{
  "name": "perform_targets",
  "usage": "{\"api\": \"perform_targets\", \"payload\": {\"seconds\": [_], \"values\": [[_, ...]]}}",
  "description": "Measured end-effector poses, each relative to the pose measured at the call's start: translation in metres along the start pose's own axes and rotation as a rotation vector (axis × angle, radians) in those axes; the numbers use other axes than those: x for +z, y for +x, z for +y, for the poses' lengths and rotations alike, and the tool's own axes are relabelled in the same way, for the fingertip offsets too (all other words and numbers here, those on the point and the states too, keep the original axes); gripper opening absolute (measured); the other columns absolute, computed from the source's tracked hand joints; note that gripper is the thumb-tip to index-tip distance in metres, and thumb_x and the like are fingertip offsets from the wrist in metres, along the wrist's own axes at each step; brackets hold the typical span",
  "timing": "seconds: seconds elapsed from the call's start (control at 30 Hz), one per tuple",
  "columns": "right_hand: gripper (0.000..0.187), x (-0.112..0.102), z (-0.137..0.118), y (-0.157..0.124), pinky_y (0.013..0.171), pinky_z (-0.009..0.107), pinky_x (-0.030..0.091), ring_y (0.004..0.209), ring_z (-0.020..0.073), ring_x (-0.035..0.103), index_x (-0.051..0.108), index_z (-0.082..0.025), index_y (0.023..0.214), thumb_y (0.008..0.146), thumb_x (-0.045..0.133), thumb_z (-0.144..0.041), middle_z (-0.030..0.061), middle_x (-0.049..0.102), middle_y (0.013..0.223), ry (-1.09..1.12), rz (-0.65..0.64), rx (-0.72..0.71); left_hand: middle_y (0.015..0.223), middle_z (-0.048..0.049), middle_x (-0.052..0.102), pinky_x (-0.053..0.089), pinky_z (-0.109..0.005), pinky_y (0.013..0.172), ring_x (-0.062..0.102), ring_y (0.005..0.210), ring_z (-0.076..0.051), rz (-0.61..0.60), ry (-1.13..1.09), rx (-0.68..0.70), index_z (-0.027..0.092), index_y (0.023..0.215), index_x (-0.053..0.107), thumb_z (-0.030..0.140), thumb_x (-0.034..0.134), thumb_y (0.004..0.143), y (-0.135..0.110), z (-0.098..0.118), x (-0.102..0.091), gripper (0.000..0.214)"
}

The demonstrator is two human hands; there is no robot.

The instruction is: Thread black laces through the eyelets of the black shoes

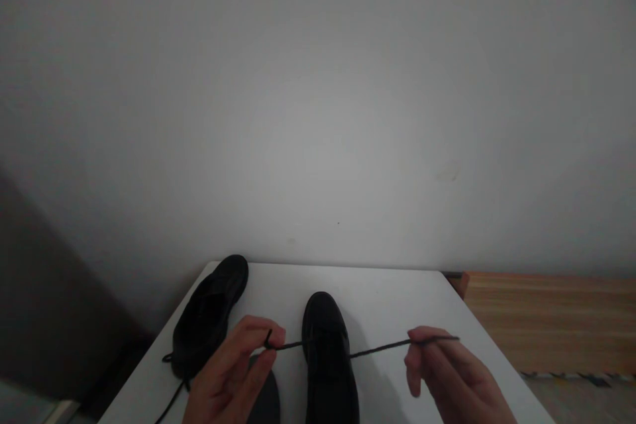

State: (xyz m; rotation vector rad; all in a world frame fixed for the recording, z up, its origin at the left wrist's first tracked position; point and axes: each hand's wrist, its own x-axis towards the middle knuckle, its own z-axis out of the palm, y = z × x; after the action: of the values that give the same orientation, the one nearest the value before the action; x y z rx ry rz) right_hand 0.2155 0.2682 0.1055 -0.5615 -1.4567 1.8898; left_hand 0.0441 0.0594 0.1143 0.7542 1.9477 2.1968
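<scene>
lace held out to both sides of the black shoe

the black shoe is in front of you on the white tabletop, between your hands, its toe pointing towards the wall. your left hand pinches the lace between thumb and fingers, with no visible gap at the tips; a short dark bit sticks up above the pinch. your right hand has the other side in a similar closed pinch, and the free end runs past your fingers. both lengths look nearly straight, so the step in hand seems to be drawing the lace outwards across the shoe. the next move, as i judge it, calls for firm pinches and an even pull, so neither side slips or drags the shoe sideways. whether the lace crosses itself is too dark to tell. the second shoe lies to the left, well apart from the black shoe; neither hand appears to grip it.
</scene>
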Motion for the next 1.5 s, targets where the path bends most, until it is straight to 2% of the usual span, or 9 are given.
{"api": "perform_targets", "payload": {"seconds": [0.2, 0.3, 0.4, 0.57, 0.73, 0.83, 1.0, 1.2, 1.5], "values": [[0.019, 0.034, -0.001, 0.032, 0.058, 0.026, 0.055, 0.062, 0.0143, 0.065, 0.073, -0.023, 0.096, 0.09, 0.07, -0.04, 0.0025, 0.072, 0.073, -0.022, -0.14, -0.118, 0.076, -0.0015, 0.066, 0.052, -0.022, 0.07, 0.062, 0.075, -0.017, -0.115, 0.052, 0.097, 0.023, 0.077, 0.077, 0.033, 0.075, 0.081, 0.016, -0.003, 0.012, 0.011], [0.018, 0.06, -0.008, 0.038, 0.059, 0.027, 0.057, 0.064, 0.0148, 0.067, 0.071, -0.021, 0.096, 0.092, 0.067, -0.038, 0.0026, 0.073, 0.074, -0.041, -0.251, -0.157, 0.071, -0.0005, 0.067, 0.051, -0.021, 0.062, 0.062, 0.067, -0.016, -0.137, 0.072, 0.054, 0.023, 0.08, 0.078, 0.031, 0.074, 0.08, 0.019, -0.001, 0.02, 0.01], [0.016, 0.072, -0.015, 0.041, 0.058, 0.028, 0.057, 0.062, 0.0152, 0.067, 0.071, -0.02, 0.094, 0.091, 0.067, -0.036, 0.0017, 0.073, 0.069, -0.088, -0.237, -0.227, 0.062, 0.0014, 0.066, 0.048, -0.02, 0.055, 0.059, 0.057, -0.013, -0.144, 0.082, 0.016, 0.022, 0.084, 0.078, 0.033, 0.073, 0.081, 0.022, 0.004, 0.024, 0.013], [0.013, 0.061, -0.018, 0.048, 0.059, 0.027, 0.056, 0.06, 0.0146, 0.065, 0.071, -0.022, 0.094, 0.092, 0.066, -0.034, 0.0, 0.071, 0.065, -0.175, -0.089, -0.363, 0.059, 0.0025, 0.066, 0.055, -0.022, 0.062, 0.061, 0.056, -0.013, -0.045, 0.047, 0.045, 0.021, 0.084, 0.078, 0.029, 0.073, 0.08, 0.03, 0.004, 0.02, 0.01], [0.01, 0.044, -0.012, 0.05, 0.064, 0.023, 0.053, 0.065, 0.0115, 0.062, 0.071, -0.025, 0.098, 0.094, 0.065, -0.032, -0.0026, 0.068, 0.069, -0.162, 0.014, -0.416, 0.071, -0.0003, 0.073, 0.056, -0.019, 0.054, 0.063, 0.055, -0.012, 0.041, 0.002, 0.079, 0.022, 0.084, 0.08, 0.026, 0.077, 0.078, 0.033, -0.01, 0.012, 0.008], [0.01, 0.043, -0.011, 0.049, 0.065, 0.022, 0.051, 0.067, 0.0106, 0.06, 0.071, -0.026, 0.099, 0.095, 0.065, -0.033, -0.0035, 0.068, 0.071, -0.141, 0.052, -0.463, 0.078, -0.0011, 0.076, 0.056, -0.018, 0.053, 0.063, 0.056, -0.011, 0.101, -0.044, 0.09, 0.023, 0.083, 0.08, 0.024, 0.077, 0.077, 0.032, -0.01, 0.014, 0.007], [0.01, 0.047, -0.01, 0.046, 0.067, 0.023, 0.049, 0.07, 0.0117, 0.061, 0.07, -0.026, 0.1, 0.096, 0.063, -0.033, -0.0028, 0.069, 0.072, -0.187, 0.033, -0.485, 0.062, 0.0031, 0.069, 0.055, -0.017, 0.058, 0.061, 0.056, -0.01, 0.056, -0.053, 0.142, 0.024, 0.081, 0.08, 0.021, 0.075, 0.078, 0.033, 0.002, 0.023, 0.007], [0.011, 0.042, -0.005, 0.049, 0.065, 0.025, 0.046, 0.068, 0.0122, 0.058, 0.07, -0.025, 0.096, 0.094, 0.065, -0.036, -0.0032, 0.065, 0.07, -0.123, 0.172, -0.501, 0.068, 0.0029, 0.072, 0.054, -0.012, 0.057, 0.063, 0.058, -0.009, 0.177, -0.05, 0.109, 0.026, 0.086, 0.08, 0.023, 0.077, 0.077, 0.037, -0.009, 0.01, 0.009], [0.011, 0.027, 0.0, 0.044, 0.059, 0.027, 0.04, 0.064, 0.0132, 0.05, 0.072, -0.025, 0.098, 0.093, 0.066, -0.032, -0.0026, 0.057, 0.068, -0.205, 0.166, -0.494, 0.061, 0.0033, 0.069, 0.056, -0.015, 0.057, 0.065, 0.056, -0.01, 0.042, -0.015, 0.176, 0.026, 0.084, 0.081, 0.018, 0.076, 0.078, 0.032, -0.003, 0.014, 0.012]]}}
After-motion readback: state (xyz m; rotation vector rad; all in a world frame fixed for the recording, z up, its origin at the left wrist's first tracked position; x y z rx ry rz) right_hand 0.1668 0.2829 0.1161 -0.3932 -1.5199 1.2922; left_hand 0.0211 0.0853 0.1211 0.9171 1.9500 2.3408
